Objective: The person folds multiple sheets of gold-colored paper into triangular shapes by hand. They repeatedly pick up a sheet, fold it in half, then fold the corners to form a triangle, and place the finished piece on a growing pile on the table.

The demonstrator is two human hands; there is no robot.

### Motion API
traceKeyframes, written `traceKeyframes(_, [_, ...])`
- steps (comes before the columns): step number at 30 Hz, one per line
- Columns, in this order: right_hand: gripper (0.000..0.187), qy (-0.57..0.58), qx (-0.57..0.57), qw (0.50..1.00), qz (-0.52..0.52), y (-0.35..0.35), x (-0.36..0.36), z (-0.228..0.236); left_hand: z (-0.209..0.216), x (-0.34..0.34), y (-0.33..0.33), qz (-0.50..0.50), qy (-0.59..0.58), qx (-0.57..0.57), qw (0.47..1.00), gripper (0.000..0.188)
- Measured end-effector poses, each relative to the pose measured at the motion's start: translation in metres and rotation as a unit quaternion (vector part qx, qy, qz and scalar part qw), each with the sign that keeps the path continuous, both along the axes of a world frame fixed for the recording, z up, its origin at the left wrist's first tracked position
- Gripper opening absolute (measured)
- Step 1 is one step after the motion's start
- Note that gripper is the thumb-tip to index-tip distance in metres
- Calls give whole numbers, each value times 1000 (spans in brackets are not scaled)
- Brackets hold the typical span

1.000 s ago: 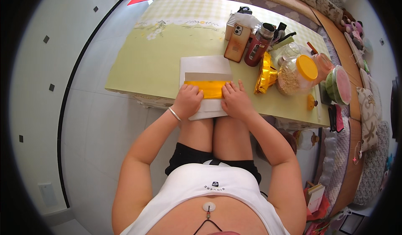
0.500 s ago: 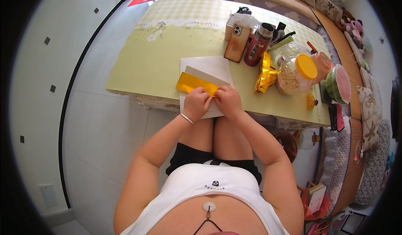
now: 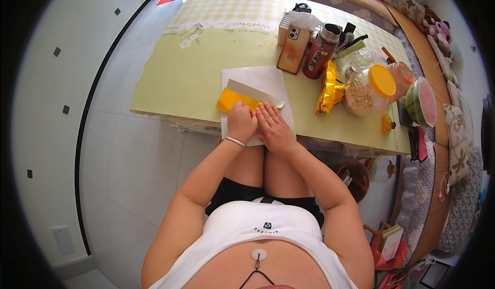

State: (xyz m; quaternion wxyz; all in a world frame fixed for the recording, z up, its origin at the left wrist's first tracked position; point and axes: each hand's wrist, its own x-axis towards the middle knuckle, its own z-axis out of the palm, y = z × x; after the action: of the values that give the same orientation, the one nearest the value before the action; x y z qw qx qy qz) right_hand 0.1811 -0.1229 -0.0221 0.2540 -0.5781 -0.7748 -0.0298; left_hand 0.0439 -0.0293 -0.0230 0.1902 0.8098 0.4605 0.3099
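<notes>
A sheet of gold paper (image 3: 231, 100), with a pale grey strip of it showing along the far side, lies on white paper (image 3: 285, 115) at the table's near edge. My left hand (image 3: 242, 122) is closed on the gold sheet's near edge, fingers curled, a silver bangle at the wrist. Beside it my right hand (image 3: 275, 128) lies flat, fingers stretched out over the sheet's right part and hiding it. The two hands touch or nearly touch at the fingers.
On the table's right stand a phone (image 3: 294, 49), a dark red flask (image 3: 320, 52), folded gold paper pieces (image 3: 328, 89), a yellow-lidded jar (image 3: 363, 96) and a cut watermelon (image 3: 422, 102). A brown bin (image 3: 354, 180) is below the table edge.
My right hand has gone from pinching the gold paper's near edge to lying flat on it. My left hand has curled into a fist and stays at the paper.
</notes>
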Motion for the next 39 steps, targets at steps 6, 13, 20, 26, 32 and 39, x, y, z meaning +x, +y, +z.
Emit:
traceKeyframes(6, [85,-66,-35,997,-17,4,3,-12,-2,1,4,11,15,5,1000,20])
traceKeyframes(13, [90,-58,-60,996,-31,5,2,-12,2,-1,4,-8,39,10,999,19])
traceKeyframes(20, [80,-41,-137,989,31,2,3,14,31,-59,13,-121,18,111,986,10])
traceKeyframes(26, [58,19,-174,980,100,3,22,24,42,-98,30,-226,81,275,931,29])
traceKeyframes(32, [31,149,-231,949,153,24,60,20,34,-96,36,-305,110,331,886,23])
traceKeyframes(39, [11,197,-162,961,104,29,34,33,17,-87,19,-300,73,301,902,17])
